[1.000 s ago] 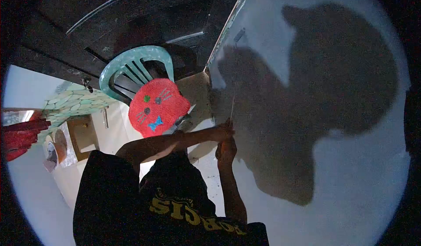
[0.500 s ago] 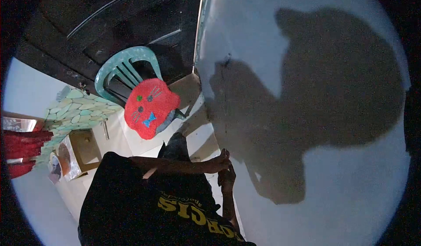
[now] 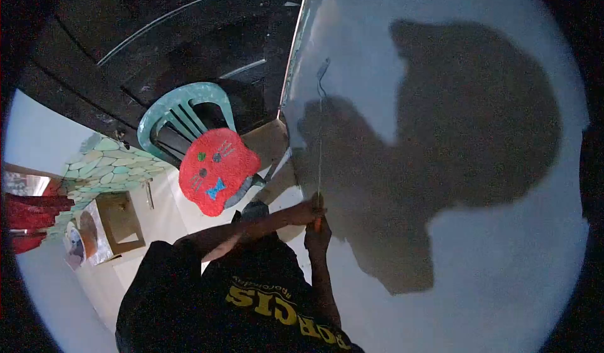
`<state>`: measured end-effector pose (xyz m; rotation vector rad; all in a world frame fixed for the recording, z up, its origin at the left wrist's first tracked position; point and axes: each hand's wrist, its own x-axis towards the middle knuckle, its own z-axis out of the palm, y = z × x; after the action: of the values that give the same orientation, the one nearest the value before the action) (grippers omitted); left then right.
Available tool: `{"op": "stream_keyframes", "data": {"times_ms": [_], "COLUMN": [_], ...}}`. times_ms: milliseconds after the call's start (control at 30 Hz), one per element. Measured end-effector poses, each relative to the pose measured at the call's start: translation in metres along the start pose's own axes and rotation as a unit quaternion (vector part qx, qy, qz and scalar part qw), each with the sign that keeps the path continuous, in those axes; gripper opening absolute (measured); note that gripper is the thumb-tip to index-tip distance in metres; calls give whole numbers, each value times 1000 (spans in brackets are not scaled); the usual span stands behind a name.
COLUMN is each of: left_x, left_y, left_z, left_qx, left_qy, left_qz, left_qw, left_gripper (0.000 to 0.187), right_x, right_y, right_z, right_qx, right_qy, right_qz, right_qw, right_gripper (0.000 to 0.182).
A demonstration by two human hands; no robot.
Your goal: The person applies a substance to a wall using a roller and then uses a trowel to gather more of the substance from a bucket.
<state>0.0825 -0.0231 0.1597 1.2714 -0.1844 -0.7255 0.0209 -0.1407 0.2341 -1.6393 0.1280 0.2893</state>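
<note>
A long thin rod with an orange handle stands up along the grey-blue wall, ending in a bent, narrow tip. What kind of tool it is, I cannot tell. My left hand is closed around it near the lower end of the thin shaft. Just below, my right hand wraps the orange handle, the two hands nearly touching. The bent tip overlaps the wall above the shadow of my hands.
A green plastic chair bears a red cat-face cushion, in front of a dark door. An open cardboard box stands on the floor at left, near a stone-patterned wall and a red cloth. A large shadow covers part of the wall.
Both hands have moved up the view together, still one above the other. The rod and its bent tip now show clearly against the wall. The view has shifted slightly.
</note>
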Motion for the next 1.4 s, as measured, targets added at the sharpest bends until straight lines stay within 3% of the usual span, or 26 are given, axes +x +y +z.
{"op": "stream_keyframes", "data": {"times_ms": [33, 67, 133, 167, 200, 267, 333, 400, 567, 667, 867, 967, 1067, 1133, 1167, 1233, 1367, 1400], "left_x": [8, 15, 30, 33, 27, 24, 18, -2, -31, -24, 22, 21, 25, 17, 20, 15, -9, -17], "left_y": [6, 11, 28, 36, 64, 68, 41, 33, 30, 45, 90, 103, 86, 73, 50, 37, 31, 28], "left_z": [-18, -36, -72, -85, -90, -95, -78, -49, 1, -11, -66, -68, -43, -9, 12, 49, 106, 114], "left_qx": [0, -1, 345, 341, 224, 99, 143, 101, 10, 12, 181, 231, 318, 333, 192, 194, 112, 82], "left_qy": [-1, -3, 8, 9, -21, -52, -113, -153, -208, -208, -180, -175, -212, -158, -210, -207, -213, -208], "left_qz": [-9, -18, -3, -6, -33, -62, 34, 32, 17, 39, 46, 35, 31, 126, 190, 253, 168, 139], "left_qw": [1000, 1000, 939, 940, 974, 992, 983, 982, 978, 977, 966, 957, 924, 921, 940, 925, 956, 965], "left_gripper": [41, 41, 38, 38, 46, 56, 53, 52, 49, 47, 47, 48, 49, 51, 54, 61, 50, 48], "right_x": [13, 36, 75, 90, 94, 91, 64, 28, -52, -33, 55, 57, 38, 12, -1, -32, -90, -102], "right_y": [-5, 1, 11, 16, 18, 21, -22, -89, -81, -70, -56, -77, -76, -102, -92, -62, -74, -75], "right_z": [8, 18, 35, 42, 44, 43, 47, 52, 18, 21, 39, 49, 39, 25, 13, -15, -47, -52], "right_qx": [75, 60, 46, -5, -31, -63, -80, -96, -49, -45, -78, 15, -96, -49, -50, -91, -40, 39], "right_qy": [1, 9, 16, 23, 25, 23, 37, 60, 82, 92, 107, 104, 107, 92, 90, 119, 129, 139], "right_qz": [58, 13, -30, -47, -53, -50, -10, 51, 149, 135, 67, 85, 3, 130, 126, 99, 134, 155], "right_qw": [996, 998, 998, 999, 998, 997, 996, 992, 984, 986, 989, 991, 990, 986, 987, 984, 982, 977], "right_gripper": [35, 36, 38, 37, 37, 36, 35, 35, 33, 32, 31, 36, 32, 33, 33, 33, 30, 30]}}
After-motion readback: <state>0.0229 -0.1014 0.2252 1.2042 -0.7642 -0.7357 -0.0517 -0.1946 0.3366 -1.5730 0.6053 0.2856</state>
